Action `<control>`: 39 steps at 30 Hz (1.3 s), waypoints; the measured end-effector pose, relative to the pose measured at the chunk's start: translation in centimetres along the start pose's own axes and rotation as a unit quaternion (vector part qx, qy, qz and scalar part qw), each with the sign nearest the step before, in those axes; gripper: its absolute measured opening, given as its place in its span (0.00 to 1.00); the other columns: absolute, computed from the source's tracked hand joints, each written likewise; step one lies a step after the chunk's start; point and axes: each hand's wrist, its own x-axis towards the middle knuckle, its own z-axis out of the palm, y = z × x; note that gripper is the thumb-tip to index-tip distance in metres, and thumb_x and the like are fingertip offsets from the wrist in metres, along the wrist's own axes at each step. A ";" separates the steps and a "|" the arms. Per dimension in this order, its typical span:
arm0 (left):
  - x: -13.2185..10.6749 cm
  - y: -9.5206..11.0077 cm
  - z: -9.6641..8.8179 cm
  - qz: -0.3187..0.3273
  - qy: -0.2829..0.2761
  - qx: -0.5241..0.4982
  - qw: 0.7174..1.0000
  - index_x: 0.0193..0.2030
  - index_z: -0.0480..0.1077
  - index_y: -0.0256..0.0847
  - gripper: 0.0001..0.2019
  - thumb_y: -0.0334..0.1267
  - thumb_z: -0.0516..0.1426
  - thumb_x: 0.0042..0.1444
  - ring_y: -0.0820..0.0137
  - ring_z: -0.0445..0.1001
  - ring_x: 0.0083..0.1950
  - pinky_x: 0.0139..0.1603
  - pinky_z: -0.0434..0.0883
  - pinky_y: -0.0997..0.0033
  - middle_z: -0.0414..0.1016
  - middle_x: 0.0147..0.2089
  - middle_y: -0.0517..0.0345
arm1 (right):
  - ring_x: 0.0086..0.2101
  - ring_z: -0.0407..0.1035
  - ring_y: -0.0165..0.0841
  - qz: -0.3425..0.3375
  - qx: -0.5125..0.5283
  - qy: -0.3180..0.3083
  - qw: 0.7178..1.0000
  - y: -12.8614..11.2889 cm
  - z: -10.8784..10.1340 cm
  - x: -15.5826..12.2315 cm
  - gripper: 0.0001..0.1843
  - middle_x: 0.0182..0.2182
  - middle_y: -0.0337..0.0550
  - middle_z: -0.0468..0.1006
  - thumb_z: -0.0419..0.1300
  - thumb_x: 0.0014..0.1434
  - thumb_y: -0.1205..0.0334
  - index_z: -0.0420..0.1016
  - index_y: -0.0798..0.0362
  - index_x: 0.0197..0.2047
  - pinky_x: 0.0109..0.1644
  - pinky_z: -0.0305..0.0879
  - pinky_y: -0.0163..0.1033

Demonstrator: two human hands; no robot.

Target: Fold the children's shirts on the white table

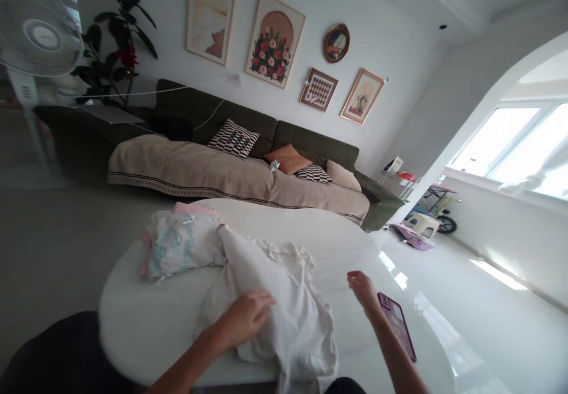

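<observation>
While the left hand lies flat with its fingers spread on a crumpled white garment, the right hand hovers open and empty just above the round white table, holding nothing. The garment sits in the middle of the tabletop, toward the near edge, and part of its hem droops over that edge close to the person's body. Beyond it, touching its far left side, rests a small folded pile of pale blue-and-white printed cloth with a pink piece under or behind it.

Just beside the right wrist lies a smartphone in a purple case, near the table's right rim. That looks like the main risk: a sweep of the right forearm, or a tug on the cloth, could nudge the phone off the glossy top onto the hard floor. The overhanging hem is another; if the left palm lifts, the garment's own weight may drag it down off the edge. Pulling the white fabric could also disturb the folded pile that it touches.

No box, basket or other container shows on the table, so nothing is held in one. Farther off stand a dark green sofa with a beige throw and a standing fan.
</observation>
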 end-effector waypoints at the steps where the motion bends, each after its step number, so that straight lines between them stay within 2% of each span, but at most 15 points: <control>1: -0.3 -2.5 0.1 -0.086 0.065 0.065 0.992 0.52 0.69 0.42 0.18 0.32 0.49 0.55 0.58 0.61 0.60 0.60 0.57 0.54 0.68 0.56 0.50 | 0.28 0.71 0.33 -0.010 0.007 -0.034 0.999 0.6 1.7 -1.8 0.13 0.29 0.44 0.76 0.53 0.58 0.57 0.74 0.57 0.36 0.31 0.68 0.37; 3: -1.0 -6.9 1.0 -0.192 0.122 0.161 0.960 0.52 0.69 0.40 0.19 0.31 0.49 0.54 0.56 0.59 0.61 0.60 0.57 0.53 0.66 0.58 0.48 | 0.24 0.72 0.33 -0.039 0.029 -0.111 0.993 1.2 6.2 -6.3 0.12 0.25 0.43 0.77 0.53 0.56 0.58 0.75 0.56 0.33 0.29 0.68 0.36; 5: -1.7 -9.7 2.2 -0.215 0.137 0.209 0.944 0.54 0.68 0.40 0.20 0.31 0.49 0.55 0.57 0.58 0.62 0.61 0.57 0.56 0.64 0.60 0.49 | 0.33 0.74 0.37 -0.119 0.042 -0.195 0.973 1.1 11.5 -11.4 0.14 0.36 0.46 0.79 0.54 0.54 0.60 0.75 0.53 0.42 0.36 0.70 0.39; 6: -2.0 -10.5 2.8 -0.209 0.142 0.219 0.942 0.55 0.67 0.41 0.20 0.32 0.49 0.55 0.59 0.59 0.62 0.61 0.57 0.58 0.64 0.60 0.50 | 0.43 0.71 0.43 -0.179 0.016 -0.243 0.953 1.0 13.9 -13.6 0.21 0.44 0.48 0.76 0.58 0.50 0.60 0.72 0.51 0.49 0.44 0.68 0.44; 9: -3.1 -10.7 3.5 -0.197 0.151 0.226 0.942 0.54 0.67 0.41 0.19 0.33 0.48 0.56 0.62 0.61 0.60 0.60 0.59 0.62 0.64 0.60 0.51 | 0.57 0.54 0.52 -0.208 -0.094 -0.267 0.936 0.7 17.9 -17.1 0.31 0.59 0.46 0.61 0.59 0.49 0.58 0.63 0.45 0.58 0.56 0.55 0.55; 11: -3.7 -9.7 3.3 -0.213 0.143 0.223 0.941 0.52 0.69 0.40 0.18 0.34 0.48 0.56 0.62 0.63 0.57 0.57 0.62 0.62 0.66 0.58 0.50 | 0.59 0.51 0.47 -0.209 -0.122 -0.276 0.930 1.3 17.4 -15.9 0.29 0.61 0.40 0.58 0.54 0.54 0.62 0.60 0.42 0.60 0.59 0.50 0.52; 15: -4.1 -5.5 4.4 -0.213 0.099 0.167 0.958 0.51 0.69 0.41 0.17 0.36 0.49 0.57 0.61 0.66 0.54 0.56 0.62 0.61 0.71 0.53 0.50 | 0.57 0.56 0.34 -0.165 -0.211 -0.285 0.920 3.9 12.7 -8.4 0.31 0.56 0.38 0.66 0.45 0.52 0.76 0.63 0.45 0.57 0.62 0.44 0.44; 18: -3.9 -1.9 7.2 -0.101 0.001 0.034 0.994 0.50 0.69 0.45 0.16 0.36 0.52 0.54 0.65 0.69 0.52 0.55 0.64 0.67 0.73 0.50 0.56 | 0.58 0.53 0.37 -0.117 -0.253 -0.243 0.929 5.2 9.6 -3.2 0.29 0.55 0.47 0.66 0.44 0.50 0.78 0.68 0.53 0.53 0.60 0.45 0.47; 21: -3.2 -0.2 9.3 0.011 -0.077 -0.068 0.995 0.49 0.70 0.48 0.16 0.36 0.55 0.51 0.67 0.70 0.51 0.55 0.64 0.71 0.74 0.49 0.59 | 0.59 0.51 0.40 -0.092 -0.273 -0.198 0.937 5.4 7.7 -1.9 0.30 0.58 0.51 0.61 0.44 0.49 0.78 0.64 0.55 0.55 0.57 0.50 0.47; 23: -2.6 -1.0 9.1 -0.005 -0.040 -0.066 0.997 0.48 0.71 0.47 0.16 0.33 0.52 0.52 0.68 0.68 0.53 0.56 0.63 0.70 0.73 0.50 0.59 | 0.53 0.60 0.37 -0.087 -0.246 -0.185 0.948 5.7 6.8 -3.6 0.28 0.54 0.51 0.65 0.45 0.51 0.75 0.62 0.54 0.55 0.53 0.57 0.41; 26: -1.6 -4.7 6.9 -0.089 0.068 0.045 0.993 0.50 0.70 0.44 0.22 0.25 0.47 0.50 0.66 0.61 0.59 0.61 0.57 0.62 0.69 0.56 0.56 | 0.44 0.67 0.36 -0.102 -0.174 -0.220 0.954 6.7 6.6 -8.9 0.19 0.44 0.47 0.72 0.50 0.51 0.66 0.67 0.52 0.48 0.46 0.62 0.37; 29: -0.9 -9.1 4.2 -0.184 0.127 0.176 0.959 0.52 0.69 0.46 0.26 0.24 0.47 0.47 0.60 0.54 0.64 0.61 0.51 0.47 0.63 0.61 0.56 | 0.47 0.64 0.43 -0.100 -0.190 -0.231 0.949 7.5 7.4 -13.8 0.27 0.47 0.48 0.70 0.56 0.40 0.70 0.67 0.51 0.47 0.46 0.63 0.41; 31: -0.4 -11.1 2.9 -0.210 0.156 0.220 0.940 0.52 0.68 0.47 0.23 0.27 0.47 0.50 0.60 0.57 0.62 0.59 0.55 0.48 0.64 0.60 0.56 | 0.49 0.61 0.44 -0.086 -0.212 -0.202 0.952 7.4 7.9 -15.4 0.32 0.49 0.49 0.68 0.53 0.38 0.75 0.66 0.51 0.50 0.46 0.62 0.42; 35: 0.6 -12.8 1.6 -0.221 0.201 0.224 0.928 0.47 0.71 0.44 0.17 0.30 0.47 0.54 0.64 0.66 0.52 0.50 0.63 0.63 0.72 0.51 0.54 | 0.45 0.65 0.39 -0.099 -0.152 -0.206 0.962 6.7 7.3 -14.7 0.28 0.42 0.46 0.73 0.47 0.38 0.79 0.71 0.52 0.41 0.45 0.62 0.38; 39: 1.1 -12.7 0.7 -0.254 0.228 0.209 0.916 0.39 0.73 0.42 0.16 0.27 0.47 0.52 0.61 0.68 0.48 0.46 0.65 0.62 0.74 0.45 0.53 | 0.32 0.70 0.35 -0.065 -0.042 -0.235 0.969 7.7 3.7 -12.2 0.13 0.28 0.42 0.76 0.47 0.46 0.72 0.71 0.52 0.29 0.38 0.63 0.36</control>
